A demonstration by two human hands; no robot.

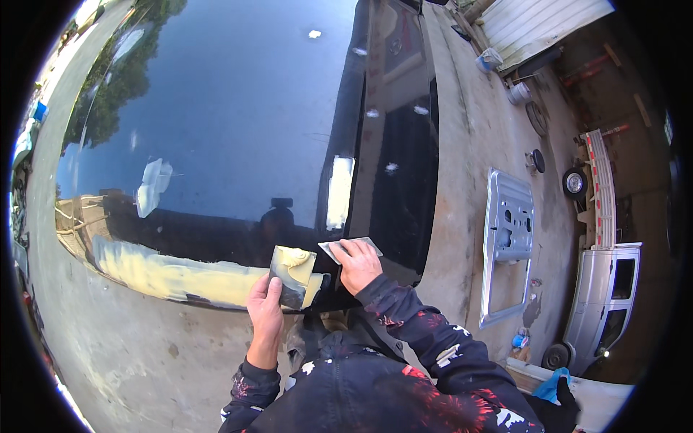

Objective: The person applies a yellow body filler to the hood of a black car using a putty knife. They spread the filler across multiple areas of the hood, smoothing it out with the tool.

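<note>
My left hand (266, 307) grips a flat dark filler board (290, 291), thumb on top, with a mound of pale yellow body filler (294, 258) on it. My right hand (358, 267) is closed on a thin, flat grey spreader (368, 245), a short way right of the board. Both hands are over the near edge of a glossy black vehicle panel (238, 137). A long band of yellow filler (173, 280) coats the panel's near edge to the left. Ahead of my right hand lies a whitish filler patch (340, 193); another patch (153, 186) is farther left.
A bare silver door panel (511, 242) lies on the concrete floor (458, 180) to the right. Beyond it stands a silver truck (603, 310) with a flat bed. Buckets (518, 94) and a tire (535, 117) sit at the far right.
</note>
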